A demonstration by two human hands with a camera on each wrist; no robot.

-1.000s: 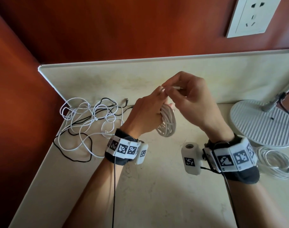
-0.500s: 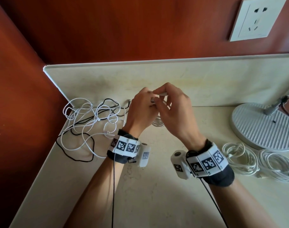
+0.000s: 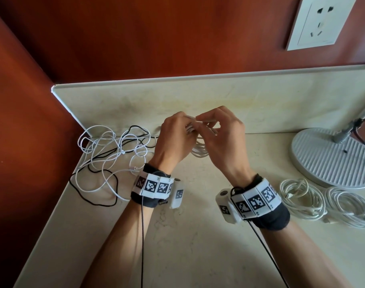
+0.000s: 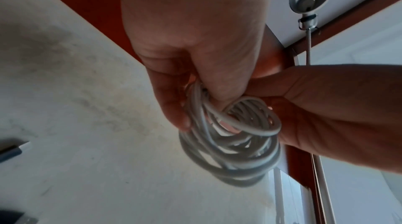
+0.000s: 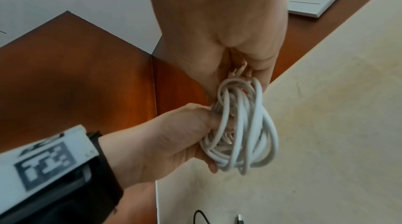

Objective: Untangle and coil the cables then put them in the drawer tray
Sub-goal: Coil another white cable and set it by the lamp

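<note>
Above the countertop (image 3: 177, 256) we held the white coil (image 5: 241, 135) between both hands. If our left hand (image 3: 173, 142) loosened its grip, the loops could spring apart. Our right hand (image 3: 221, 140), raised with bent fingers, pinched the free end at the coil's top. We saw no drawer tray.

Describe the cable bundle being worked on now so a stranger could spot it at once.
Start at the lamp base on the counter and look left to the left hand and right hand. They hold a small white coil in the air; the other cables lie on the counter.
</note>
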